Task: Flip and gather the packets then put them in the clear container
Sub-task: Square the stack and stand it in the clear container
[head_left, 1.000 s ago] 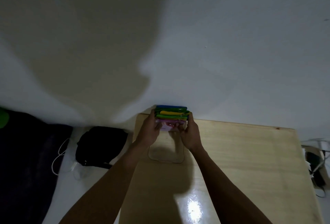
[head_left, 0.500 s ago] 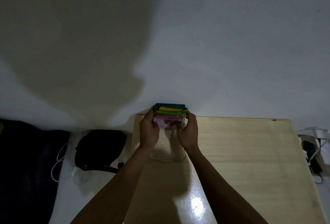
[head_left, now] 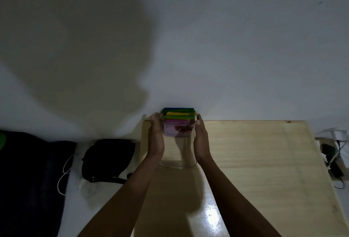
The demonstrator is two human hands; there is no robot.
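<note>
A stack of coloured packets [head_left: 179,128] stands on edge in the mouth of the clear container [head_left: 175,163]. Its purple packet faces me, with green, yellow and blue edges behind it. The container sits on the wooden table [head_left: 255,161] near its far left corner, by the wall. My left hand [head_left: 156,142] lies along the container's left side and my right hand [head_left: 201,142] along its right side, with the fingertips of both pinching the stack's side edges. The lower half of the container shows nothing inside. The stack's lower edge is seen through the clear wall.
A black bag [head_left: 107,159] lies on the white surface left of the table, with a white cable [head_left: 64,176] beside it and dark cloth [head_left: 28,180] further left. Cables and a charger [head_left: 332,159] sit off the table's right edge. The wall rises directly behind the container.
Both hands have lowered the stack from above the container's rim into its top, and my palms now lie flat against the container's sides.
</note>
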